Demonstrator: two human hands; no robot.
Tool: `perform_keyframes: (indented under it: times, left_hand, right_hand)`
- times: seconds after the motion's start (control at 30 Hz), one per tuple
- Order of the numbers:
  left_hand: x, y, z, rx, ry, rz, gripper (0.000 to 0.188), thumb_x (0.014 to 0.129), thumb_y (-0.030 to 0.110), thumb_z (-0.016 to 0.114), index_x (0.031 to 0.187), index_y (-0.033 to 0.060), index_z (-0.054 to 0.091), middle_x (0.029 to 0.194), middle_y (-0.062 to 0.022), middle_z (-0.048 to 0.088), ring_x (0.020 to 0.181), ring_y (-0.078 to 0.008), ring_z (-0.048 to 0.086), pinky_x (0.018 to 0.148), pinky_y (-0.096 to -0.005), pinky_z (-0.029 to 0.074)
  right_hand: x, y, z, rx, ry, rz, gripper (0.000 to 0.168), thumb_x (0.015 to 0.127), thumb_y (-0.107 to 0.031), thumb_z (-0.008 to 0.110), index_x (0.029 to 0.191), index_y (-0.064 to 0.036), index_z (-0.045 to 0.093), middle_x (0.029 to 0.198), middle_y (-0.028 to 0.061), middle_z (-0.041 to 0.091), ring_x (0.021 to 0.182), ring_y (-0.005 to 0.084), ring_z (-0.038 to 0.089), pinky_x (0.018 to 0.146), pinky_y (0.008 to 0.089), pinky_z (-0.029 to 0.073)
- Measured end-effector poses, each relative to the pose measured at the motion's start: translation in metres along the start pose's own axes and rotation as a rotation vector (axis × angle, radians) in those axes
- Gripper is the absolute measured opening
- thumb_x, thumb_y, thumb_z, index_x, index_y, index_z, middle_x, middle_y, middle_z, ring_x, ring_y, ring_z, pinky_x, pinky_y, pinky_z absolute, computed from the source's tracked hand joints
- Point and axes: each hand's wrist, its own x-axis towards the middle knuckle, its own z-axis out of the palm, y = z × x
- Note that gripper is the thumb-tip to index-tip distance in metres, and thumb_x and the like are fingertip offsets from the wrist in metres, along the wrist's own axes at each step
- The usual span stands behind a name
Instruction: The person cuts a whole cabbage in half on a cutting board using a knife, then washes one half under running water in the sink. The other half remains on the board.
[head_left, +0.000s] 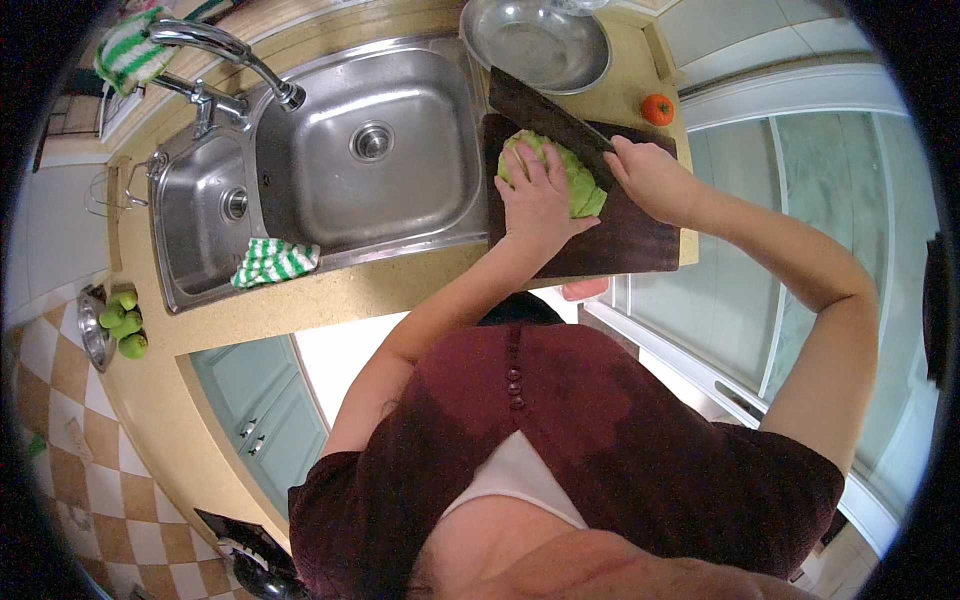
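A green cabbage (586, 187) lies on a dark cutting board (637, 244) at the right of the sink. My left hand (536, 195) presses on it with spread fingers, the thumb at its near side. In my right hand (652, 180) is the handle of a cleaver (547, 109), whose broad dark blade is held just beyond the cabbage and points to the upper left. Whether the blade touches the cabbage cannot be told.
A metal bowl (536, 41) stands behind the board, a tomato (657, 109) to its right. Left is a double steel sink (375, 195) with a faucet (217, 41) and a green-striped cloth (276, 262) on its front rim. Several green fruits (124, 322) lie farther left. A sliding glass door (735, 180) is at the right.
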Motion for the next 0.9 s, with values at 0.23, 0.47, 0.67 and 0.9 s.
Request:
perform_keyframes:
  times: [0.23, 0.47, 0.67, 0.9]
  left_hand:
    - [-0.006, -0.003, -0.005, -0.095, -0.033, -0.019, 0.119, 0.053, 0.066, 0.075, 0.137, -0.0041, 0.028, 0.135, -0.0344, 0.03, 0.128, -0.0504, 0.029, 0.091, -0.0612, 0.038]
    - [0.007, 0.003, -0.011, -0.031, -0.051, -0.039, 0.118, 0.053, 0.065, 0.075, 0.138, -0.0023, 0.027, 0.135, -0.0314, 0.032, 0.128, -0.0475, 0.03, 0.093, -0.0585, 0.038]
    - [0.0, 0.002, -0.007, -0.013, 0.041, 0.022, 0.12, 0.052, 0.065, 0.076, 0.14, -0.0007, 0.027, 0.134, -0.0331, 0.032, 0.128, -0.0489, 0.03, 0.094, -0.0593, 0.036]
    - [-0.007, -0.001, -0.016, -0.07, -0.01, 0.044, 0.127, 0.049, 0.065, 0.078, 0.143, 0.0012, 0.021, 0.137, -0.0339, 0.028, 0.13, -0.0498, 0.026, 0.094, -0.0598, 0.035]
  right_hand:
    - [0.004, 0.002, 0.044, 0.232, 0.091, 0.114, 0.024, 0.096, -0.022, 0.044, 0.093, 0.001, 0.044, 0.078, 0.029, 0.057, 0.081, 0.0491, 0.053, 0.067, 0.0541, 0.041]
    - [0.013, 0.018, 0.045, 0.172, 0.176, 0.02, 0.024, 0.096, -0.024, 0.043, 0.094, 0.0, 0.044, 0.074, 0.0286, 0.057, 0.075, 0.0487, 0.055, 0.063, 0.0556, 0.043]
    - [-0.001, 0.011, 0.045, 0.218, 0.191, 0.034, 0.025, 0.096, -0.024, 0.042, 0.095, 0.001, 0.044, 0.074, 0.0284, 0.059, 0.075, 0.0474, 0.058, 0.065, 0.0554, 0.045]
    - [-0.007, 0.007, 0.053, 0.18, 0.212, 0.017, 0.024, 0.095, -0.023, 0.043, 0.094, 0.001, 0.045, 0.074, 0.0278, 0.059, 0.074, 0.0469, 0.058, 0.064, 0.0549, 0.045]
